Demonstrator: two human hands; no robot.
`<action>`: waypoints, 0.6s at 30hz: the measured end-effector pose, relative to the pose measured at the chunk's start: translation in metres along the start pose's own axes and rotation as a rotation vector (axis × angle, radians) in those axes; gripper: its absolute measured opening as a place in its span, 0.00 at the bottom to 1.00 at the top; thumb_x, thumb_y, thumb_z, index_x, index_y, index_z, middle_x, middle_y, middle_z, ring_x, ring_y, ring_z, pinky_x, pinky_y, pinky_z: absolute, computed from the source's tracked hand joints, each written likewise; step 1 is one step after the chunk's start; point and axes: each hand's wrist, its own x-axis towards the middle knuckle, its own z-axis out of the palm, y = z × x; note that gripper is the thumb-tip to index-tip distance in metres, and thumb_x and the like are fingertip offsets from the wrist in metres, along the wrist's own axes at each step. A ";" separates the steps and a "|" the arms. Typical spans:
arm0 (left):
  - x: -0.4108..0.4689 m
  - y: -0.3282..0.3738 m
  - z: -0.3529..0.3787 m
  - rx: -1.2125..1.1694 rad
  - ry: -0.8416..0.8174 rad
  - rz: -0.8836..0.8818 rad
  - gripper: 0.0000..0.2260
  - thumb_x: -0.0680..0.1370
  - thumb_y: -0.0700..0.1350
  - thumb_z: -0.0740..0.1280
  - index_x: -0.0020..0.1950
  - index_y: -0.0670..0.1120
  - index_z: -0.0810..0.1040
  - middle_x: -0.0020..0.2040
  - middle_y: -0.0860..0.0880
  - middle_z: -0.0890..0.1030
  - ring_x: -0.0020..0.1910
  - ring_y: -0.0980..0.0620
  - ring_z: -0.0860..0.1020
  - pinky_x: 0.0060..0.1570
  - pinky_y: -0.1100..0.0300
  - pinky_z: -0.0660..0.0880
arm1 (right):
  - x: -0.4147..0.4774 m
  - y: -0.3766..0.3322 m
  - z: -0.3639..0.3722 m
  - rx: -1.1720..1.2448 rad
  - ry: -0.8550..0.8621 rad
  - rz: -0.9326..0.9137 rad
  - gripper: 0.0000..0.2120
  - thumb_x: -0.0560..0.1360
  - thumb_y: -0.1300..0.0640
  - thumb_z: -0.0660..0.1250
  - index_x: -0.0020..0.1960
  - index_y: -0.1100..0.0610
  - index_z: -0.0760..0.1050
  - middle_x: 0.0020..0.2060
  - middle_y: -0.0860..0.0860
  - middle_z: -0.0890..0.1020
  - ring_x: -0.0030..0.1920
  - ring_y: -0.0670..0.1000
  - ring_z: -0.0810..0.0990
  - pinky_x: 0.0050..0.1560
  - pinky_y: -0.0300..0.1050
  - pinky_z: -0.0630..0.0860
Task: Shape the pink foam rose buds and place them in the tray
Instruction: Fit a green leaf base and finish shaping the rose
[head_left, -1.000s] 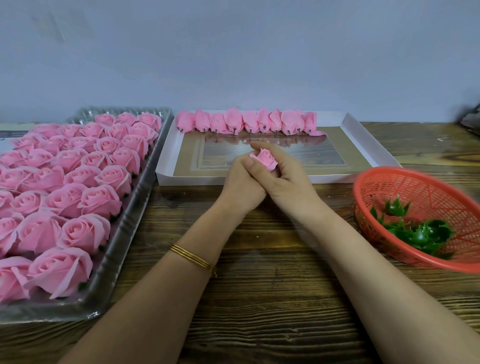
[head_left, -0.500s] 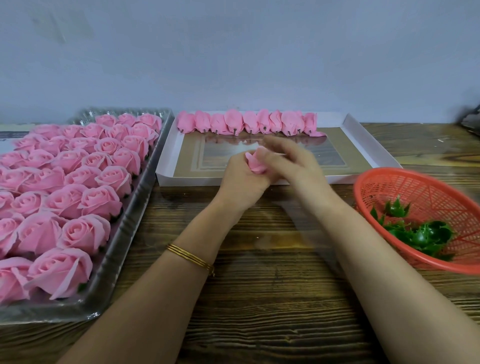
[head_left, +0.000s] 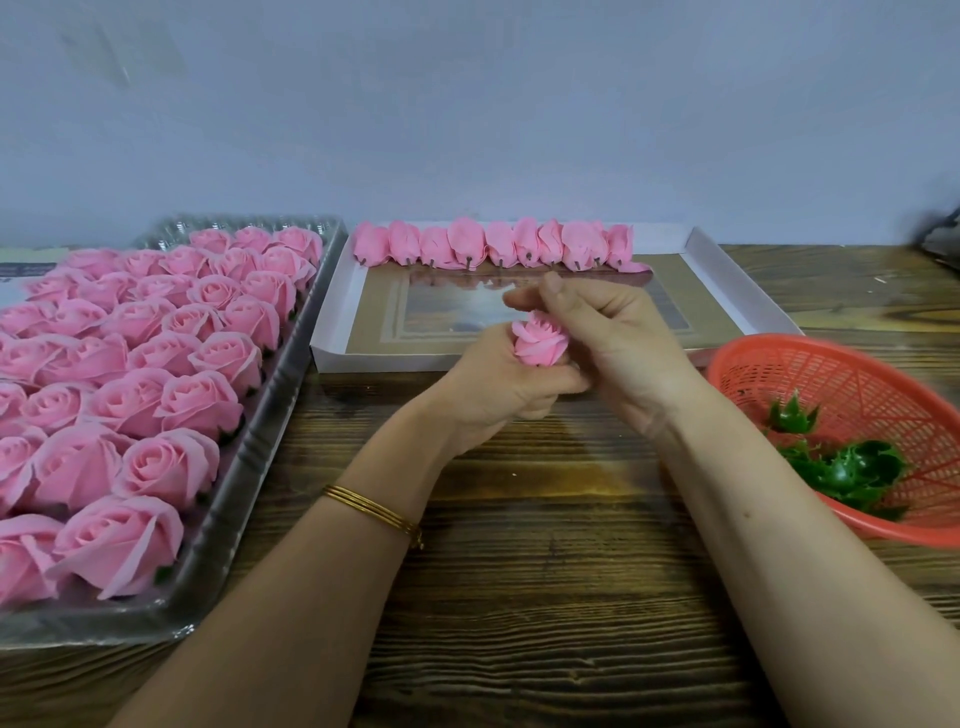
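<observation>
"Hands first — what is each one doing?"

"Left hand (head_left: 493, 400): fingers curled round the base of one pink rose bud (head_left: 539, 345), holding it upright with the petals up. Right hand (head_left: 623, 348): pressed against the bud's right side, fingers bent, thumb and forefinger raised just above its top. Whether those two pinch a petal edge, I cannot tell. Both hands are together on the one bud."

"Location of the bud?"

"In the air, over the near wall of the white tray (head_left: 332, 317), which lies at the middle of the tabletop's (head_left: 519, 597) far edge. It is not in the tray."

"Step in hand?"

"By my judgement, shaping. The petals look gathered into a tight spiral, so the step appears close to done, though placement has not begun."

"What does the tray hold?"

"One row of finished buds (head_left: 493, 247) lying along its far wall, stubs pointing toward the near edge. The rest of its floor shows bare."

"Next move?"

"Probably a last tuck of the outer petals, then a short carry forward. The bud should go down beside that row or begin a second one — laid gently, since foam likely dents and a loosened grip could let the petals spring apart."

"Anything else noted?"

"Open roses (head_left: 156, 364) at the left edge; red basket (head_left: 831, 374) of green pieces at the right edge."
</observation>
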 end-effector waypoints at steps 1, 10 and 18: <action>0.000 0.000 -0.001 -0.012 -0.026 -0.009 0.05 0.75 0.30 0.67 0.48 0.38 0.74 0.28 0.46 0.65 0.24 0.55 0.60 0.25 0.62 0.56 | -0.001 0.000 0.000 -0.016 -0.025 0.000 0.15 0.69 0.50 0.67 0.45 0.62 0.81 0.44 0.53 0.85 0.47 0.49 0.81 0.53 0.43 0.77; 0.002 -0.003 -0.005 -0.127 -0.099 -0.061 0.10 0.71 0.31 0.67 0.38 0.45 0.73 0.24 0.51 0.66 0.21 0.58 0.63 0.22 0.67 0.60 | -0.003 0.003 -0.001 -0.046 -0.162 -0.006 0.16 0.66 0.54 0.72 0.50 0.62 0.82 0.45 0.53 0.86 0.49 0.49 0.82 0.51 0.39 0.78; 0.002 -0.005 -0.009 -0.168 -0.146 -0.071 0.10 0.72 0.32 0.68 0.37 0.45 0.73 0.28 0.50 0.68 0.23 0.59 0.64 0.23 0.69 0.62 | -0.004 0.005 -0.003 -0.063 -0.225 0.071 0.17 0.63 0.59 0.74 0.51 0.59 0.82 0.46 0.50 0.85 0.51 0.47 0.81 0.55 0.39 0.78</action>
